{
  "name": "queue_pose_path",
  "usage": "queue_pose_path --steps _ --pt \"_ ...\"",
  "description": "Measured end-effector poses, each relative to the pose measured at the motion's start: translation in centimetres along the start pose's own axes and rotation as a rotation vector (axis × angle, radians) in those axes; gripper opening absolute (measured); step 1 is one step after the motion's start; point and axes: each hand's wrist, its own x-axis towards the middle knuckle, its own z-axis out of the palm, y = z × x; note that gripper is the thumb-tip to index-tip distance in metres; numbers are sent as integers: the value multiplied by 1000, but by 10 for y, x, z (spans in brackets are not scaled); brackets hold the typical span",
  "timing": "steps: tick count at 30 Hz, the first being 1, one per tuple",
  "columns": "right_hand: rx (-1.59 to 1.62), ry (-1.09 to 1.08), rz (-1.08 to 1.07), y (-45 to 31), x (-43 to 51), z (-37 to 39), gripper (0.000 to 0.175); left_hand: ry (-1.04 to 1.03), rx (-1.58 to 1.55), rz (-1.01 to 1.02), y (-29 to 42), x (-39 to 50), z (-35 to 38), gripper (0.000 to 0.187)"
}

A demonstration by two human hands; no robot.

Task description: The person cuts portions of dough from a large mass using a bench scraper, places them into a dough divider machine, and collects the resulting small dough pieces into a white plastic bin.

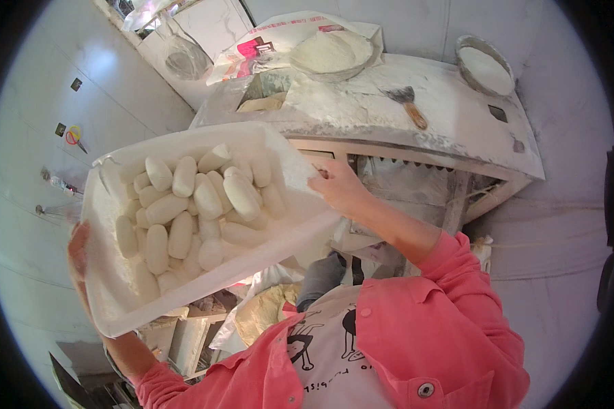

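A white plastic tub (pixel 286 209) is held up at an angle between both hands, left of the middle of the view. Inside lie several whitish oblong pieces (pixel 184 176), dusted with white powder and heaped together; what they are made of I cannot tell for certain. My left hand (pixel 79 248) grips the tub's left end, partly hidden by its wall. At the opposite end, my right hand (pixel 337 186) is closed on the rim near the worktable.
A flour-dusted worktable (pixel 440 107) holds a bowl of white powder (pixel 332 53), a brush (pixel 414 112) and a smaller bowl (pixel 486 71). Scissors (pixel 75 138) hang on the left wall. Below the tub, an open sack (pixel 266 312) and a wooden frame (pixel 194 340) stand near my legs.
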Motion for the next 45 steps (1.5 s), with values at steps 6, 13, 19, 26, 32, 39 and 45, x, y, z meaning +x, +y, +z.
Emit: queue_pose_path --steps 6,13,19,26,32,39,45 --pt "303 -58 39 7 148 50 18 -49 358 294 7 139 22 43" --pt "508 5 99 13 298 119 30 -183 295 106 33 352 105 36" --pt "-452 -69 -116 15 366 137 48 -383 362 110 -9 524 177 26" --pt "-163 85 -145 33 400 158 65 -404 328 -112 -50 624 235 27" --pt "414 -124 485 3 423 156 55 -393 386 12 -51 617 217 33" --pt "416 137 -5 30 470 107 50 -110 295 541 -35 506 186 39" --pt "-587 456 -320 0 486 14 49 304 373 946 -134 388 192 43"
